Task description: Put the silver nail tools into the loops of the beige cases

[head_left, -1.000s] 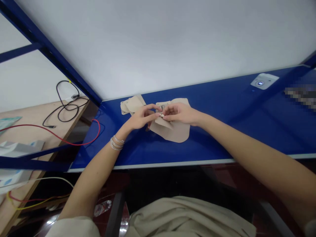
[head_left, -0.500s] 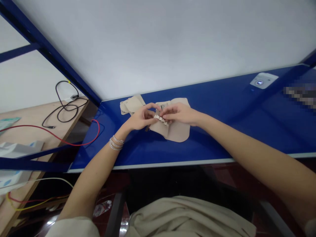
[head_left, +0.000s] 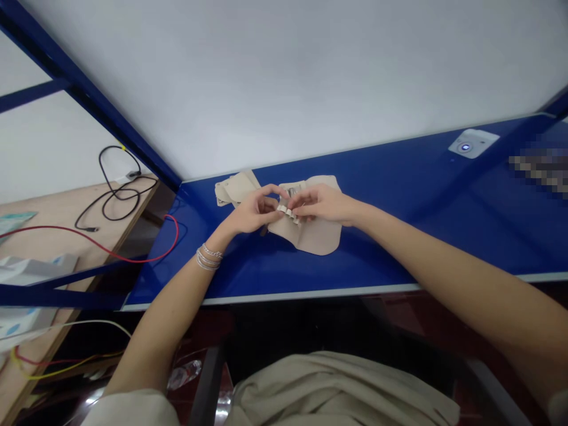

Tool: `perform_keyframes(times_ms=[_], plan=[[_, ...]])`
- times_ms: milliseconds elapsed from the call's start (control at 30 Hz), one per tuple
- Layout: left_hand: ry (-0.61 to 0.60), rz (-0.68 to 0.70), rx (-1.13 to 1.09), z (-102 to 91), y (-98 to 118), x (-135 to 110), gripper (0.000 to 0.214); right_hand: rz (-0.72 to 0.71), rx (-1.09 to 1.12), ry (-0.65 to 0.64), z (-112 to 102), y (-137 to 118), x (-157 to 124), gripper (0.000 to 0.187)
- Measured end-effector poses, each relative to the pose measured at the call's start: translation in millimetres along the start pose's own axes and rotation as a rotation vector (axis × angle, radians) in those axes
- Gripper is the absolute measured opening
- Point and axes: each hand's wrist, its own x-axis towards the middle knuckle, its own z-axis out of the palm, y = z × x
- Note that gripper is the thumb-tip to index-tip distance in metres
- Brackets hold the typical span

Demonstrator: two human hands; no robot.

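An unfolded beige case [head_left: 325, 238] lies on the blue table, a row of small pale loops [head_left: 288, 213] running across its middle. My left hand [head_left: 254, 212] grips the case's left side, thumb and fingers closed about the end of the loop row. From the right, my right hand [head_left: 326, 204] reaches over the case with its fingertips pinched together at the loops. Whatever sits between those fingertips is too small to make out. Some small metallic items [head_left: 292, 191] show just behind the fingers. Other folded beige pieces [head_left: 239, 186] lie beyond my left hand.
A white device with a round lit display [head_left: 474, 144] rests at the table's back right. On the left, a wooden bench [head_left: 106, 228] carries a black cable [head_left: 116, 192] and white items. A red cable [head_left: 176, 236] loops over the blue table's left end.
The case has shifted very slightly and its flap lies a little flatter. Both hands keep nearly the same position at the loops.
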Motion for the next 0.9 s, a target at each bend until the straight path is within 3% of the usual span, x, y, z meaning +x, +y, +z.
perform_keyframes(times_ms=[267,433,667,900], plan=[[-0.001,0.008,-0.008,-1.0,-0.9,0.4,0.04,-0.036,0.121,0.009,0.2,7.7,4.8,0.016],[0.039,0.008,-0.029,-1.5,1.4,0.5,0.038,-0.062,0.178,0.006,0.6,11.8,6.6,0.03],[0.108,-0.004,-0.053,0.6,3.5,3.1,0.036,-0.18,0.076,0.018,1.9,17.0,10.3,0.038],[0.097,-0.008,-0.073,-1.1,0.2,3.2,0.035,-0.287,-0.035,0.04,6.9,14.1,8.1,0.03]])
